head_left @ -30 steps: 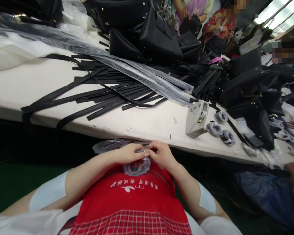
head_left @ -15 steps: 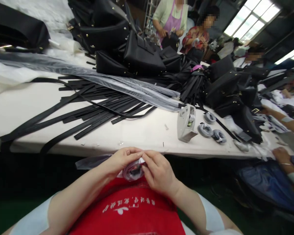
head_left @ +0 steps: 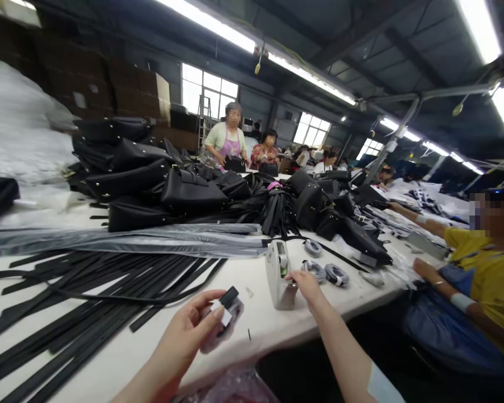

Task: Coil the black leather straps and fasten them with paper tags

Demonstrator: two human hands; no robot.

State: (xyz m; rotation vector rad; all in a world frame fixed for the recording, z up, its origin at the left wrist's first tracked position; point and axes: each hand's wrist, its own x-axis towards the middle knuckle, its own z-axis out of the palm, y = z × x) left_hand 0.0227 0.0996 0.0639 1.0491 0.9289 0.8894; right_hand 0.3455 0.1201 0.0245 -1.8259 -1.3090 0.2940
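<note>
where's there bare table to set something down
A modest patch of table between the left hand and tape dispenser, bar small scraps; a narrow strip between the grey coils and front edge. Crowded: loose straps at left, black bags behind.

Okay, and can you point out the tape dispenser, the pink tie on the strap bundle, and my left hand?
Tape dispenser [head_left: 274, 275]: head view, on its pale side.
Pink tie [head_left: 274, 185]: head view, middle of its band.
Left hand [head_left: 185, 326]: head view, back of the hand.
</note>
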